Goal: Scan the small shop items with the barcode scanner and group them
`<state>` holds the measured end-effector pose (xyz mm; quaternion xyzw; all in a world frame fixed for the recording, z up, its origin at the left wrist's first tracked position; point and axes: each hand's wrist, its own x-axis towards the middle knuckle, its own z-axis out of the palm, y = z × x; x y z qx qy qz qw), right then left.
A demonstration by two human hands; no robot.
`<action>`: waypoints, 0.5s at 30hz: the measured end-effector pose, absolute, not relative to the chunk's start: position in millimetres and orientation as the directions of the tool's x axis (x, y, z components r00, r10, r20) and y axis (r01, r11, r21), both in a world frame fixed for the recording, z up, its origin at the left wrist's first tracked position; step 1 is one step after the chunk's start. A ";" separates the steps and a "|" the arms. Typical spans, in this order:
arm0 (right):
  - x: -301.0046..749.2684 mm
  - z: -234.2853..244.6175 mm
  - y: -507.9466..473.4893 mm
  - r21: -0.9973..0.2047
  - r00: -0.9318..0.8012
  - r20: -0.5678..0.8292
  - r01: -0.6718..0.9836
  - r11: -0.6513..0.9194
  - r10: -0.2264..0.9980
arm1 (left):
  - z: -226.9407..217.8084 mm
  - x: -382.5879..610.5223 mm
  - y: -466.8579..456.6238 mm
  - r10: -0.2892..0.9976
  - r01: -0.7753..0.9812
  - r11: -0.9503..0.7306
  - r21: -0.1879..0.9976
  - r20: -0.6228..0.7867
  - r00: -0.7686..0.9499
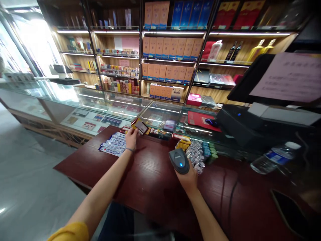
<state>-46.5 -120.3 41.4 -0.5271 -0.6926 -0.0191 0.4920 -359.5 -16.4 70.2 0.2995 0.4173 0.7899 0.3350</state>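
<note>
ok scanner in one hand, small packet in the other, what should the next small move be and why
Probably bring the small packet in the left hand toward the scanner: the right hand grips the scanner, but the two are held apart, on opposite sides of the table.

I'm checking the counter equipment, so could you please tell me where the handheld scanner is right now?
In the head view, the handheld scanner is just right of centre, held in the right hand over the reddish-brown counter, left of the silver items.
</note>
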 end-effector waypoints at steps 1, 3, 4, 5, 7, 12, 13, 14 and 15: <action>-45.6 42.6 -121.0 -0.502 0.048 0.696 0.746 0.437 0.717 | 67.3 -342.6 -19.0 0.809 -0.401 -0.423 0.812 0.139 -0.571; -43.4 45.6 -122.4 -0.513 0.050 0.689 0.738 0.439 0.723 | 59.2 -312.1 -24.6 0.869 -0.595 -0.368 0.715 0.036 -0.494; -42.3 47.3 -123.0 -0.519 0.049 0.683 0.734 0.438 0.729 | 54.3 -299.2 -27.4 0.888 -0.672 -0.332 0.662 -0.021 -0.459; -41.3 49.0 -123.7 -0.527 0.049 0.673 0.732 0.432 0.738 | 49.1 -288.3 -30.0 0.900 -0.732 -0.301 0.611 -0.073 -0.430; -39.5 52.4 -124.7 -0.545 0.051 0.636 0.736 0.402 0.770 | 39.0 -272.9 -34.2 0.911 -0.813 -0.241 0.531 -0.165 -0.378; -39.0 59.5 -125.4 -0.580 0.001 0.527 0.732 0.359 0.850 | 23.9 -265.7 -38.4 0.936 -0.880 -0.158 0.447 -0.217 -0.278; -39.5 60.6 -125.4 -0.577 -0.022 0.519 0.729 0.369 0.854 | 23.0 -266.6 -38.5 0.937 -0.880 -0.158 0.449 -0.213 -0.277; -40.2 61.4 -125.4 -0.570 -0.046 0.513 0.728 0.380 0.857 | 22.5 -267.5 -38.4 0.936 -0.875 -0.160 0.457 -0.212 -0.282; -40.8 62.0 -125.5 -0.560 -0.071 0.506 0.731 0.390 0.860 | 22.5 -268.0 -38.2 0.932 -0.867 -0.162 0.470 -0.215 -0.291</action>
